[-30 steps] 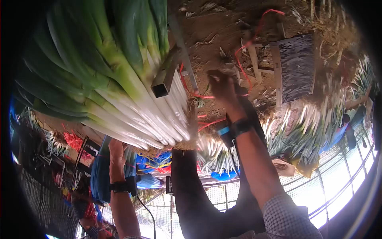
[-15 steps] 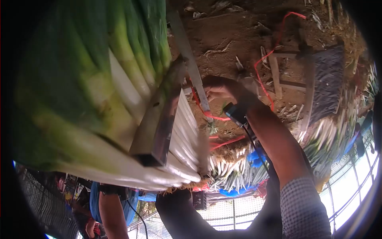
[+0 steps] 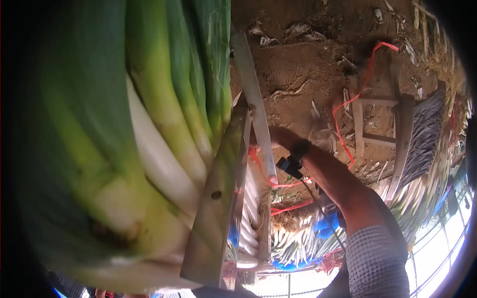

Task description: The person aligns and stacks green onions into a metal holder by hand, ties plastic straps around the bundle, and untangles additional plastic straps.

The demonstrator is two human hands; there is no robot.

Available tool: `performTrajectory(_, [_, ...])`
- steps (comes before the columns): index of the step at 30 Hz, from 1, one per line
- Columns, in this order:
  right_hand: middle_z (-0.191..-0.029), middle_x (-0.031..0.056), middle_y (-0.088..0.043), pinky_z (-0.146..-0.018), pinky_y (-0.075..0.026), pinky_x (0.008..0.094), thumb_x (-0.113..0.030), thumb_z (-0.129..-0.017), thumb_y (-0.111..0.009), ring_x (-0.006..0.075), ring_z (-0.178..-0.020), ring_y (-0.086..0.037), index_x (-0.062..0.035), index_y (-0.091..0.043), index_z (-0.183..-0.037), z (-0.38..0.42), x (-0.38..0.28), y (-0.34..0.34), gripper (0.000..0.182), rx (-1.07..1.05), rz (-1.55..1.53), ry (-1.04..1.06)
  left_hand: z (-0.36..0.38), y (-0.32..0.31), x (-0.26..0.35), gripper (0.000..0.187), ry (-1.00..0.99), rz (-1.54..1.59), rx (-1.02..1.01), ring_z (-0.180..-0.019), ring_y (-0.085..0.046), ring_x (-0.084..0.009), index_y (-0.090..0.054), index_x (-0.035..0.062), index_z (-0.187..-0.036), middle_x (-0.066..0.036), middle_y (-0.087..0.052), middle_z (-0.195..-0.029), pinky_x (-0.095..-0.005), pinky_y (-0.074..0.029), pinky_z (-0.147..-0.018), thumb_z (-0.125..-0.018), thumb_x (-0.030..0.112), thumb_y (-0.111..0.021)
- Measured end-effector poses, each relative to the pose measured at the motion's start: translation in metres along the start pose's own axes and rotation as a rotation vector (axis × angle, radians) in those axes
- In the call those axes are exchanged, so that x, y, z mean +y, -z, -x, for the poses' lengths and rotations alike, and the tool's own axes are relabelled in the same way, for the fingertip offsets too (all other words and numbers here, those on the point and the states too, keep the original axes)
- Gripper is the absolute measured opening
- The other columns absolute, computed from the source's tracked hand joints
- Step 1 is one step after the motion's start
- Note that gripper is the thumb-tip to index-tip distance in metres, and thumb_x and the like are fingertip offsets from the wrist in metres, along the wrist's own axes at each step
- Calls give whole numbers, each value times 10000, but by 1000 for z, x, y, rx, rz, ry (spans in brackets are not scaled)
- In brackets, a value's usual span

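A big bundle of thick leek-like green onions (image 3: pixel 164 114), green above and white below, fills the left side, very close to the camera. In front of its white stalks stands a broad slanted bar (image 3: pixel 211 213) with a hole in it. My right hand (image 3: pixel 279 136) reaches in from the right, behind a thin flat strip (image 3: pixel 256 99) and near the stalks. Its fingers are hidden there. A small dark device is strapped at the wrist. Red plastic twine (image 3: pixel 343 107) runs past the hand and on across the ground. My left hand is out of view.
A low wooden stool with a dark woven seat (image 3: pixel 420 141) lies on its side at right on the bare soil (image 3: pixel 293 69). More green onions (image 3: pixel 293 243) are heaped at the lower middle and right, with blue material (image 3: pixel 328 226) among them.
The view has shifted, so the bundle and bars appear larger and nearer. My left forearm has left the picture. My right hand has gone further behind the strip, hiding its fingers.
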State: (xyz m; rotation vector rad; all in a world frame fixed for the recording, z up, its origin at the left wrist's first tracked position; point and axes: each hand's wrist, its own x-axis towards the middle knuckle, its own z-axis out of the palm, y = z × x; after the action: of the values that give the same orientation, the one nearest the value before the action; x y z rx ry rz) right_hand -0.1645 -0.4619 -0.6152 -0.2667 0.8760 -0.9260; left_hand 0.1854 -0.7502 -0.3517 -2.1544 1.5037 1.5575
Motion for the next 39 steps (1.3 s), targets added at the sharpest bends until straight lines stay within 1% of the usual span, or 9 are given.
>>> performTrajectory(13, [-950,120,-712,-799,-569,393,-242,-913,-707,229,-842,-706,-5,-662,-1133,-39,8,-29,326,215,-166,35,-43,-20,-28,328,-45,56,7,-969,-685,-244,-642,32,-1230,-128,-701,-1061,-364,-543,-815,-978,233,-580])
performTrajectory(21, [-997,125,-713,-839,-565,415,-277,-942,-675,245,-870,-707,-10,-646,-1169,-47,11,-40,352,252,-173,42,-62,-24,-43,329,-71,81,0,-973,-687,-254,-642,34,-1233,-135,-703,-1058,-371,-542,-818,-979,233,-577])
performTrajectory(29, [-1043,130,-714,-878,-561,438,-312,-970,-642,261,-898,-707,-14,-630,-1206,-30,2,-39,380,243,-196,29,-71,-23,-53,330,-82,96,4,-976,-688,-265,-642,37,-1236,-143,-705,-1056,-379,-541,-820,-979,233,-574])
performTrajectory(32, [-1061,131,-714,-893,-559,446,-325,-981,-629,267,-909,-707,-16,-624,-1219,1,-12,-29,391,206,-205,-40,-65,-17,-57,330,-87,90,-3,-977,-689,-269,-643,37,-1237,-146,-706,-1055,-382,-541,-821,-980,233,-573])
performTrajectory(35, [-1078,133,-714,-908,-558,455,-338,-991,-617,273,-919,-707,-18,-618,-1233,34,-27,-22,401,92,-186,-226,-57,-9,-58,331,-86,88,-7,-979,-689,-273,-643,38,-1238,-149,-707,-1054,-385,-540,-822,-980,233,-572])
performTrajectory(38, [-1241,147,-657,-933,-543,458,-462,-1053,-419,275,-1027,-678,-33,-517,-1391,49,-29,-27,555,-162,-67,-447,-47,-2,-57,331,-89,88,-15,-980,-690,-277,-643,39,-1239,-151,-708,-1053,-388,-540,-823,-980,233,-571])
performTrajectory(39, [-1174,140,-670,-887,-552,443,-452,-1052,-430,259,-960,-677,-28,-541,-1367,62,-29,-33,539,-153,-85,-503,-44,1,-57,332,-87,91,-19,-980,-690,-279,-643,39,-1239,-152,-708,-1053,-389,-540,-824,-980,233,-570])
